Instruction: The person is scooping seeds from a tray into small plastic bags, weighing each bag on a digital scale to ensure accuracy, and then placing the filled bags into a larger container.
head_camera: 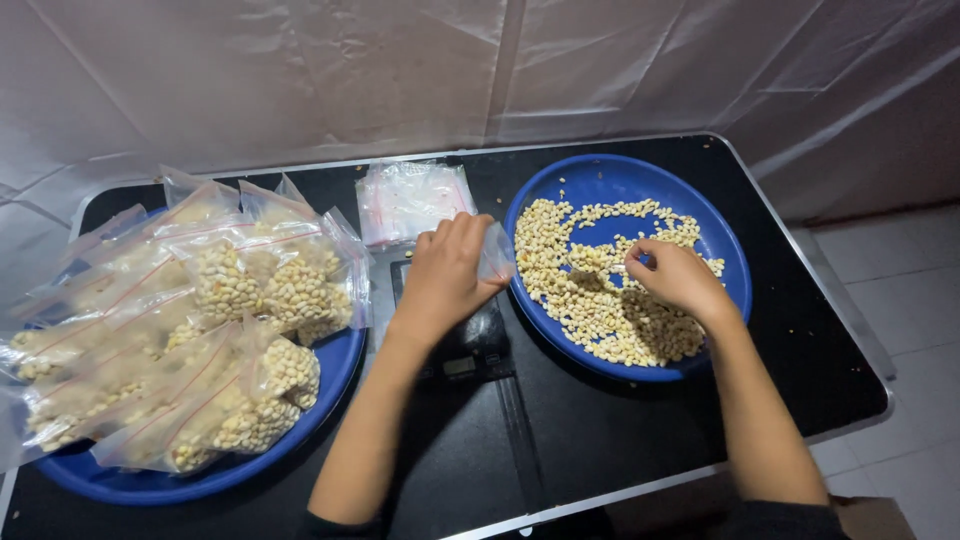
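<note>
My left hand (447,275) holds a small clear plastic bag (495,253) just above a dark scale (465,350) at the table's middle. My right hand (680,280) rests in the right blue plate (720,225), fingers pinching at the pale loose beans (590,290) spread across it. The bag sits at that plate's left rim and looks nearly empty.
A left blue plate (330,380) carries several filled, sealed bags of beans (230,330). A stack of empty clear bags (412,198) lies at the back middle. The black table (600,440) has a metal edge; a plastic sheet hangs behind, tiled floor to the right.
</note>
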